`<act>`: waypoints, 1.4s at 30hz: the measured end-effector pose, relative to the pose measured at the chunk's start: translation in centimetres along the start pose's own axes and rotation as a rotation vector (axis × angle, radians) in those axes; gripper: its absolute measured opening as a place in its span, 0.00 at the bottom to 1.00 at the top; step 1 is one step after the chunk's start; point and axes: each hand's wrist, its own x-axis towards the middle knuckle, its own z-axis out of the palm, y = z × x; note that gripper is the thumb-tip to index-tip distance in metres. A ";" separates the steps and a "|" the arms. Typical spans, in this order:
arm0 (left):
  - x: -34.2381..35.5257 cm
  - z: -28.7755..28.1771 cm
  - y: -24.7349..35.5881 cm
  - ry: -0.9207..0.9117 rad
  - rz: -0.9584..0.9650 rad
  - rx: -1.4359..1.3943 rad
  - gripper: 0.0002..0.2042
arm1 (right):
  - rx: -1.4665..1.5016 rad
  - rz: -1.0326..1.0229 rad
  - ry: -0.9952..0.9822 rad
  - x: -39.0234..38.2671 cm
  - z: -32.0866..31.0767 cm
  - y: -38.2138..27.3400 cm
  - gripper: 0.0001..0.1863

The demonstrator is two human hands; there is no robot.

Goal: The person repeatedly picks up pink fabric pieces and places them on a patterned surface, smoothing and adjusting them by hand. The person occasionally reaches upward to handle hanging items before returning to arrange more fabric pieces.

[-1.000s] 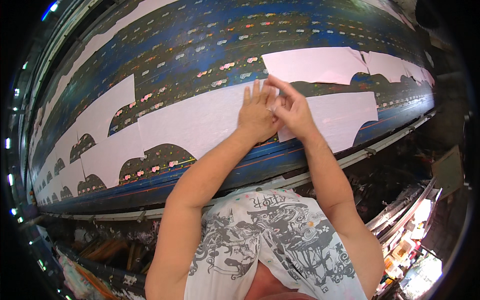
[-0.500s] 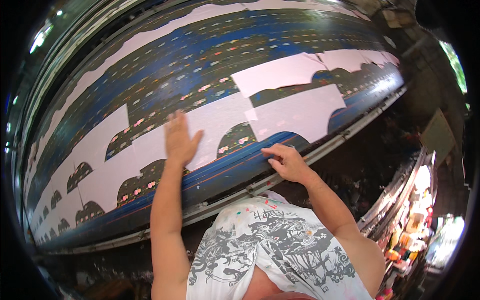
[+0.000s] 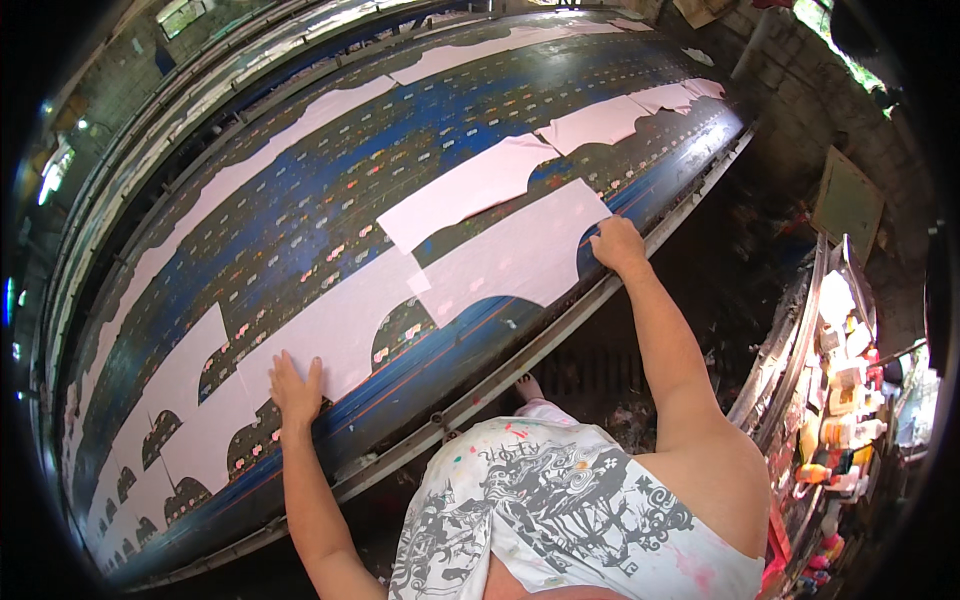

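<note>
My left hand (image 3: 298,390) lies with fingers spread on a long pale pink cut piece (image 3: 325,325) on the long, blue-and-dark printing table (image 3: 340,175). My right hand (image 3: 618,243) is closed on the right-hand corner of another pink piece (image 3: 515,240) beside it, near the table's front edge; the fingertips are partly hidden. Behind that piece lies a further pink strip (image 3: 460,185) with a curved cutout edge. Small printed motifs cover the table between the pieces.
A metal rail (image 3: 690,200) runs along the table's front edge, with a bare foot (image 3: 528,386) below it. To the right are a rack crowded with bottles and containers (image 3: 840,430) and a leaning board (image 3: 848,200). More pink strips (image 3: 470,55) lie along the far side.
My hands, together a second ago, have spread apart: the left leftward and down, the right up to the right-hand piece's corner, where it has closed. The view has swung round.
</note>
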 end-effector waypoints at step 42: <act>-8.8 -13.9 20.8 0.074 0.296 -1.947 0.16 | 1.005 -1.229 -0.737 -4.3 -4.3 -15.3 0.06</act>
